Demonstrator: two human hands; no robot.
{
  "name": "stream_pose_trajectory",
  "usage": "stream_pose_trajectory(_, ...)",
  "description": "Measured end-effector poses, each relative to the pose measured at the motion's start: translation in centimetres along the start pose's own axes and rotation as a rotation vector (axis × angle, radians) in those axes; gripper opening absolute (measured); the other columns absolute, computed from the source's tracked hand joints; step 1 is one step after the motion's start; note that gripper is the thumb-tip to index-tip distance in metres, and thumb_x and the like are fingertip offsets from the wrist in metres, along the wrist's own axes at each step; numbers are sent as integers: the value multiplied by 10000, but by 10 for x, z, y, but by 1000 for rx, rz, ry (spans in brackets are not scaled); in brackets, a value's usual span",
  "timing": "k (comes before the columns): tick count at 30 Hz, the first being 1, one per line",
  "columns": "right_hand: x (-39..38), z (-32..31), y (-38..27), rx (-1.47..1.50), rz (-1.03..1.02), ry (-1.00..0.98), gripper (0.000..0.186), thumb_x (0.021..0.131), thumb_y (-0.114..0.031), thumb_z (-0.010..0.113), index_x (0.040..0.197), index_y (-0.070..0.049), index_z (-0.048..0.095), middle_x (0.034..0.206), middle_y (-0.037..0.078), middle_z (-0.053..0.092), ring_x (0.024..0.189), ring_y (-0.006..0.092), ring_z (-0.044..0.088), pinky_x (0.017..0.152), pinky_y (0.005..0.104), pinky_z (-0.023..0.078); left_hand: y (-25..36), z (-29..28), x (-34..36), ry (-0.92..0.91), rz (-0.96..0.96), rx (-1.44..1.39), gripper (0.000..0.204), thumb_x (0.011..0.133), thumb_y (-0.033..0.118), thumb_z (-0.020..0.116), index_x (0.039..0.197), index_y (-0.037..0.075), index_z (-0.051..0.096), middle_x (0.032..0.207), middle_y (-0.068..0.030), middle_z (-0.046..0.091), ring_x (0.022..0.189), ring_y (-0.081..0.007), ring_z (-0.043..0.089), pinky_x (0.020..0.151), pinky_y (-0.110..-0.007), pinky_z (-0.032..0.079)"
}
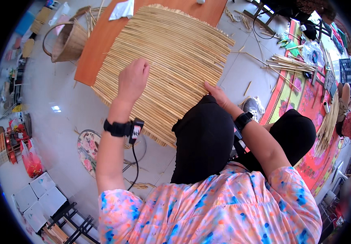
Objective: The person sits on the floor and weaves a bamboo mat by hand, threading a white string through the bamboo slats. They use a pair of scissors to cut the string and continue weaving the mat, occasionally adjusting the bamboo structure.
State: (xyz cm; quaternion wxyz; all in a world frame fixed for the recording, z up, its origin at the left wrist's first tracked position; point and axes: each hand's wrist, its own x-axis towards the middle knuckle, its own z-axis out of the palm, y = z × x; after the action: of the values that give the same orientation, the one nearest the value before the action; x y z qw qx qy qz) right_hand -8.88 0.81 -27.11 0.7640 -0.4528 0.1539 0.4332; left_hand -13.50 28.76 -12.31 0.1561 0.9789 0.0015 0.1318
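Observation:
A wide mat of pale straw-coloured sticks [163, 49] lies slanted across an orange-brown board [90, 61] and reaches down to my black-clad knee [204, 138]. Over the mat's left part is my left hand [132, 79], fingers curled closed; whatever lies in them is hidden. At the mat's right edge, just above the knee, my right hand [216, 93] grips the mat, thumb along it and fingers partly hidden underneath. Both wrists wear black straps, the left with a small boxed device and cable. A white crumpled sheet [120, 10] rests on the board beyond the mat.
A woven basket [71, 42] stands left of the board, a floral round seat [88, 150] lower left. Loose sticks [285, 65] lie on the right by a red floral floor cloth [277, 103]. Another person [350, 122] sits at far right. Folding chairs [37, 203] are at lower left.

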Motion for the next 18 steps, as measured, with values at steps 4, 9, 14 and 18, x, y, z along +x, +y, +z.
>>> stream_pose_trajectory(4,-22,15,-11,80,-191,9,323,930,-257,598,1128,-6,555,964,109,644,780,242,663,647,378,568,31,-36,-39,129,-105,-52,95,862,132,607,848,52,557,795,-112,609,731,-328,603,610,-429,470)
stream_pose_trajectory(9,-47,26,-45,19,-494,1,313,928,-230,591,1112,23,584,986,123,664,783,241,680,656,375,583,73,-87,-58,304,-42,-43,100,862,125,623,837,52,559,794,-104,602,708,-310,600,594,-411,468)
stream_pose_trajectory(14,-106,45,-105,-50,-875,66,297,925,-225,595,1051,43,620,946,113,673,743,204,682,619,348,591,139,-135,-38,480,100,-74,89,866,114,630,848,50,571,796,-98,599,671,-290,595,576,-387,463)
stream_pose_trajectory(18,-146,24,-152,-312,-1172,362,262,940,-215,588,1032,25,638,914,83,676,715,155,670,574,287,573,206,-175,-32,605,229,-150,81,867,102,642,866,44,586,788,-87,589,631,-234,581,571,-338,463)
